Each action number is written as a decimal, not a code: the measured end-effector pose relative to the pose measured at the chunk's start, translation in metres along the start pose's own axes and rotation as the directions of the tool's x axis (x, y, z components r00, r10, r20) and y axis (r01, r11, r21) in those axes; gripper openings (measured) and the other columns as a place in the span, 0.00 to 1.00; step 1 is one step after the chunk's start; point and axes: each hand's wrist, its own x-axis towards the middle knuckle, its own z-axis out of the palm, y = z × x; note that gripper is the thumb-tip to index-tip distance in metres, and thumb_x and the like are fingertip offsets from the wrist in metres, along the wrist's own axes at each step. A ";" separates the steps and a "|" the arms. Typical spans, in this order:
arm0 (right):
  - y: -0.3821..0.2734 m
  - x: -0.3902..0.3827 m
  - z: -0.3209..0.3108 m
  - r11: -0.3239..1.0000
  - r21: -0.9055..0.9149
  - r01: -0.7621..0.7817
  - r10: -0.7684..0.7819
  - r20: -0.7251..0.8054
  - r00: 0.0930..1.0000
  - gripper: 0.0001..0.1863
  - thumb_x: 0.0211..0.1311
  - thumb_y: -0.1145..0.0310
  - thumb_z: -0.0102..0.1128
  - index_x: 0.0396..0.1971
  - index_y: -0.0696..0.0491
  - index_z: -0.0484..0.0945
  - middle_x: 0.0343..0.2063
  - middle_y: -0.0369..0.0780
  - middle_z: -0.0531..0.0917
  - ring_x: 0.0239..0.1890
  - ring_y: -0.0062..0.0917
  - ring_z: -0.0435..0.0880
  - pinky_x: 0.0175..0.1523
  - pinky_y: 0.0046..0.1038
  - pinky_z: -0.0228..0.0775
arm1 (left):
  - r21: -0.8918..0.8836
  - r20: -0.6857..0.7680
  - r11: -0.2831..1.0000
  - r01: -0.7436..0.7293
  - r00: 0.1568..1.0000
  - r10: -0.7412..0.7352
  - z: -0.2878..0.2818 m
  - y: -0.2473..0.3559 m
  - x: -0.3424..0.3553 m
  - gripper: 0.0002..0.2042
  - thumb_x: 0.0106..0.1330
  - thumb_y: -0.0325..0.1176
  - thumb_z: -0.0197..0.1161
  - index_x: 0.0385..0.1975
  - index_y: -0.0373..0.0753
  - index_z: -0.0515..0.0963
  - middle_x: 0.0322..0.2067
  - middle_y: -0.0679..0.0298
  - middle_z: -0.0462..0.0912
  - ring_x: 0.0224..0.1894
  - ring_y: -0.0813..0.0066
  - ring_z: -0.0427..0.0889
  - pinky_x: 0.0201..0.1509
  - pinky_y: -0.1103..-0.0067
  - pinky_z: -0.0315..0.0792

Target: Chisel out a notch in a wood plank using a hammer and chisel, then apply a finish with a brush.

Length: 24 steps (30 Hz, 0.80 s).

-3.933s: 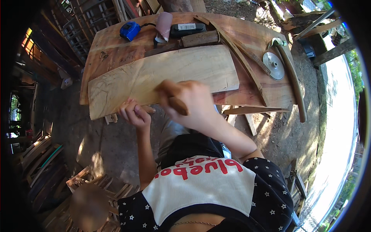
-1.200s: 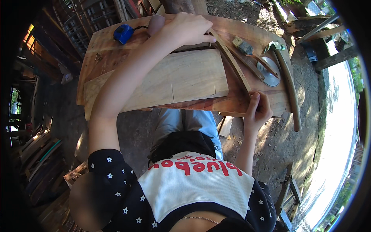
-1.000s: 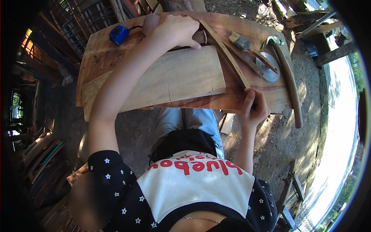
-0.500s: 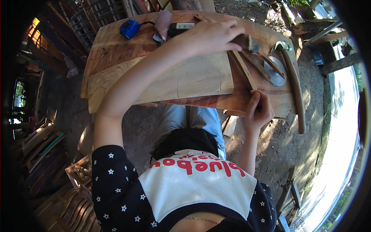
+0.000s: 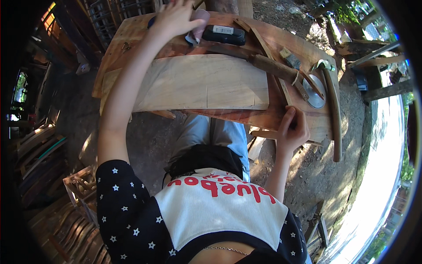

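Observation:
My left hand (image 5: 175, 20) reaches across to the far left of the workbench, its fingers spread and thumb held apart. Beside the thumb is a pink rolled piece (image 5: 201, 27); whether I touch it cannot be made out. Just a sliver of the blue tape measure (image 5: 151, 21) shows behind this hand. At the near right edge, my right hand (image 5: 295, 127) pinches the near end of a thin wooden strip (image 5: 283, 91). Across that strip lies a tool with a thick wooden handle (image 5: 273, 67), which looks like a chisel.
A pale board (image 5: 198, 83) lies along the bench's near side. Behind it rests a black case (image 5: 225, 37). To the right are a brush (image 5: 290, 58), a metal disc (image 5: 314, 97) and a hammer (image 5: 330, 94), whose handle overhangs the near edge.
My left hand has swung left, from above the wooden-handled tool to beside the pink roll, uncovering the tool and the black case. My right hand keeps its pinch on the strip.

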 end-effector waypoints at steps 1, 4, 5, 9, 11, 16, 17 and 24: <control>0.000 0.001 0.001 0.999 -0.038 0.001 0.000 0.008 1.000 0.06 0.57 0.72 0.54 0.22 0.53 0.78 0.14 0.36 0.78 0.14 0.24 0.76 0.21 0.24 0.63 | 0.082 -0.158 0.991 0.108 0.983 -0.094 0.003 -0.015 -0.013 0.36 0.55 0.56 0.57 0.54 0.29 0.63 0.56 0.45 0.62 0.56 0.53 0.65 0.58 0.63 0.59; -0.001 0.007 -0.003 0.996 -0.087 0.006 -0.005 0.008 1.000 0.07 0.58 0.70 0.54 0.23 0.52 0.79 0.13 0.36 0.77 0.14 0.25 0.76 0.20 0.25 0.63 | 0.182 -0.116 0.963 0.196 0.977 -0.177 0.038 -0.070 0.001 0.37 0.51 0.59 0.59 0.53 0.35 0.67 0.49 0.49 0.72 0.54 0.57 0.70 0.57 0.65 0.64; -0.001 0.009 -0.005 0.994 -0.107 -0.010 0.009 -0.006 1.000 0.07 0.58 0.69 0.54 0.23 0.51 0.79 0.13 0.36 0.77 0.14 0.25 0.76 0.20 0.25 0.63 | 0.111 -0.042 0.978 0.177 0.984 -0.173 0.046 -0.085 0.003 0.38 0.49 0.59 0.61 0.53 0.34 0.67 0.50 0.47 0.72 0.55 0.57 0.70 0.57 0.65 0.64; -0.001 0.013 -0.005 0.974 -0.228 0.003 0.020 0.099 0.995 0.08 0.59 0.66 0.54 0.24 0.50 0.80 0.14 0.35 0.78 0.15 0.27 0.77 0.21 0.28 0.64 | -0.208 0.108 0.968 0.140 0.987 -0.120 0.036 -0.083 -0.005 0.35 0.51 0.52 0.63 0.52 0.29 0.67 0.57 0.47 0.62 0.53 0.55 0.69 0.53 0.66 0.65; -0.006 0.015 -0.005 0.981 -0.194 0.005 0.019 0.122 0.992 0.08 0.59 0.67 0.54 0.24 0.50 0.80 0.15 0.36 0.78 0.16 0.27 0.78 0.22 0.28 0.65 | -0.254 -0.034 0.956 0.147 0.986 -0.161 0.043 -0.089 -0.014 0.32 0.47 0.43 0.69 0.50 0.29 0.69 0.52 0.51 0.68 0.48 0.57 0.73 0.48 0.71 0.69; -0.016 0.019 -0.004 0.998 -0.053 0.030 -0.024 0.121 0.992 0.08 0.60 0.68 0.53 0.25 0.53 0.79 0.17 0.37 0.80 0.18 0.25 0.79 0.24 0.26 0.66 | -0.434 0.025 0.885 0.166 0.985 -0.173 0.059 -0.110 -0.033 0.32 0.47 0.51 0.67 0.49 0.34 0.72 0.39 0.55 0.79 0.41 0.64 0.79 0.46 0.73 0.71; -0.019 0.018 -0.004 1.000 0.021 0.005 -0.008 0.124 0.992 0.10 0.61 0.68 0.51 0.25 0.55 0.79 0.16 0.36 0.78 0.16 0.19 0.74 0.21 0.23 0.61 | -0.445 0.021 0.881 0.160 0.986 -0.168 0.054 -0.100 -0.040 0.32 0.47 0.51 0.67 0.49 0.34 0.72 0.39 0.55 0.79 0.41 0.64 0.79 0.46 0.73 0.71; -0.048 0.017 0.009 0.947 0.277 -0.161 0.065 0.327 0.943 0.11 0.63 0.69 0.50 0.26 0.58 0.77 0.17 0.34 0.77 0.18 0.12 0.69 0.22 0.18 0.57 | -0.311 -0.311 0.934 0.174 0.910 -0.273 -0.031 -0.054 -0.122 0.29 0.47 0.35 0.70 0.50 0.33 0.70 0.45 0.53 0.73 0.46 0.60 0.74 0.47 0.73 0.70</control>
